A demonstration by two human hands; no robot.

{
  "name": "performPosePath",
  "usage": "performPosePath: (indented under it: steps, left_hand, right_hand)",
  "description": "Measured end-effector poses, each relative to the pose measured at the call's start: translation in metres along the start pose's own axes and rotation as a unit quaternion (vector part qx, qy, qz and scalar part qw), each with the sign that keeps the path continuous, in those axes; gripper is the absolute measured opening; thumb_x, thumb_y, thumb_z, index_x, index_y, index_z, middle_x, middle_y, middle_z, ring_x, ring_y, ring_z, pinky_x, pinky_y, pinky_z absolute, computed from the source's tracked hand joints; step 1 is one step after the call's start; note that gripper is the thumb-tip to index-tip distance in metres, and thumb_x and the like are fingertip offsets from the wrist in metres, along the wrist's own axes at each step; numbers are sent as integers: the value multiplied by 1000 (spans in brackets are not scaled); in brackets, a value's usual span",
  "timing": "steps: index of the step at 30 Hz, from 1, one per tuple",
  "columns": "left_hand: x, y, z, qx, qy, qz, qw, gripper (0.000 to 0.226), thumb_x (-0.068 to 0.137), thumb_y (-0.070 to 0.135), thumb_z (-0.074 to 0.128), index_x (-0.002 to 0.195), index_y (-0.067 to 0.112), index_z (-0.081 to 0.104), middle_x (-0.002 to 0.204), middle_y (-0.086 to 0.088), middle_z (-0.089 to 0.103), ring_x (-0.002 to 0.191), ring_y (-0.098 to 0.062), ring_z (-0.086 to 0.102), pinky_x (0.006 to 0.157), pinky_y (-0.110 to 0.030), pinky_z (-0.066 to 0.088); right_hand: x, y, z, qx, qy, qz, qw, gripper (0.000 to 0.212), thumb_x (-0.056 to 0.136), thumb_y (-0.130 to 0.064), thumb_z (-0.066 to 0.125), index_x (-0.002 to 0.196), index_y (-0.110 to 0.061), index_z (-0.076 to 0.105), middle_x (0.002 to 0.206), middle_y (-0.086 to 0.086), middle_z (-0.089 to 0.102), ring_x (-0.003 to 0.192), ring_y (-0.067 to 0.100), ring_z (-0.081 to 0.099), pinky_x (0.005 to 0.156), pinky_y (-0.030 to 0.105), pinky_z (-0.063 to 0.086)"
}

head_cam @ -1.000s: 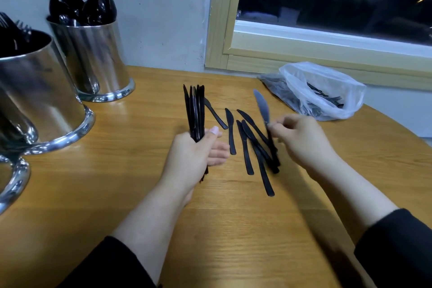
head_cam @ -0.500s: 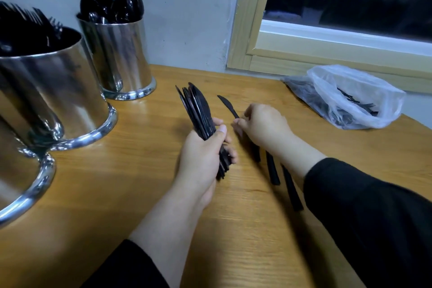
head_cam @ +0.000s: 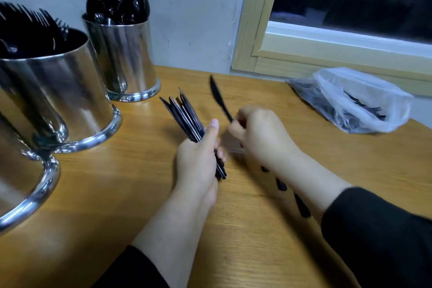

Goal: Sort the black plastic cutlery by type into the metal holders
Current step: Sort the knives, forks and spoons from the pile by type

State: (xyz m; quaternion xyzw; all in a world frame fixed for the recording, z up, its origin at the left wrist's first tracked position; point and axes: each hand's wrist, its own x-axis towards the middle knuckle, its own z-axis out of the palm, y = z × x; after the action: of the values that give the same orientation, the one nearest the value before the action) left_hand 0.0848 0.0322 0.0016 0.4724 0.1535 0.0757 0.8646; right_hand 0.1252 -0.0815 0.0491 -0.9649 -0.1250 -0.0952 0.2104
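The left hand (head_cam: pixel 198 159) is gripping a fanned bundle of knives (head_cam: pixel 187 117), fingers and thumb curled round the handles, blades pointing up and away. The right hand (head_cam: pixel 261 133) is pinching a single knife (head_cam: pixel 219 100) by its handle, just beside the bundle, fingers curled tight. A few loose knives (head_cam: pixel 301 206) are lying on the table (head_cam: pixel 117 194), partly hidden under the right forearm. The fork holder (head_cam: pixel 58 91) and spoon holder (head_cam: pixel 124 58) are standing well to the left; a third holder (head_cam: pixel 21 182) is sitting nearest at the left edge, its contents out of sight. The bundle is splaying, so pushing another knife in may be loosening the grip and letting blades slide out. The sleeve may also be sweeping the hidden knives off the table. More cutlery is waiting in the plastic bag (head_cam: pixel 350 100)
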Motion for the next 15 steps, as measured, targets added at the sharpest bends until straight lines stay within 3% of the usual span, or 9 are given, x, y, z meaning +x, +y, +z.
performPosePath:
  steps: [3, 5, 9, 12, 15]
  left_hand:
    - [-2, 1, 2, 3, -4, -9, 1000, 25, 97, 23, 71, 74, 18, 64, 60, 3, 57, 53, -12, 55, 52, -25, 46]
    - [-2, 1, 0, 10, 5, -17, 1000, 32, 97, 24, 71, 67, 20, 64, 60, 4, 58, 56, -14, 58, 57, -28, 48]
    - [-4, 3, -3, 90, -13, 3, 996, 35, 98, 38, 67, 65, 25, 66, 68, 6, 64, 67, -18, 60, 75, -40, 47]
    - [-12, 5, 2, 131, -56, 17, 990, 34, 103, 35, 60, 75, 16, 59, 67, -1, 65, 59, -20, 61, 66, -38, 48]
    - [-16, 6, 2, 161, -69, 26, 984, 34, 103, 36, 61, 75, 15, 60, 64, 0, 62, 57, -18, 60, 67, -40, 50]
  right_hand:
    - [-36, -16, -1, 11, -24, -126, 992, 22, 93, -34, 52, 80, -17, 56, 78, -1, 63, 77, 27, 58, 71, 40, 46]
    - [-49, -11, 1, 25, -2, -135, 991, 20, 97, -31, 54, 86, -17, 62, 83, -2, 62, 80, 22, 57, 72, 40, 46]
    - [-42, 46, -15, 2, 67, 25, 997, 19, 100, -32, 57, 108, -19, 67, 103, -2, 62, 97, 18, 58, 85, 32, 45]
    - [-35, 90, -28, -74, -5, 167, 983, 35, 98, -33, 61, 129, -19, 61, 121, 4, 60, 108, 23, 59, 95, 40, 51]
    - [-35, 100, -31, -77, -50, 197, 976, 32, 99, -24, 58, 130, -19, 62, 127, 6, 58, 107, 21, 60, 89, 32, 51]
